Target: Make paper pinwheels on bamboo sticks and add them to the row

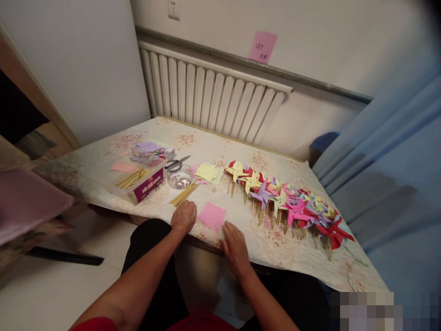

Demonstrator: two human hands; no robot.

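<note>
My left hand (pixel 184 216) rests at the table's front edge with its fingers curled in; I see nothing sticking out of it. Just beyond its knuckles lies a loose bundle of thin wooden sticks (pixel 184 194). Between my hands a pink paper square (pixel 212 216) with slits at its corners lies flat. My right hand (pixel 235 243) lies at the table edge beside that square, its fingers stretched out and holding nothing. To the right stand rows of paper pinwheels (pixel 296 210) in red, yellow, purple and pink on sticks.
A box of sticks (pixel 149 186) stands at left. Beside it, scissors (pixel 177 162) lie across a clear tub (pixel 180 178) of small shiny pieces. Yellow paper squares (pixel 206 172) are stacked behind. A radiator (pixel 213 87) lines the wall; a blue curtain (pixel 396 174) hangs at right.
</note>
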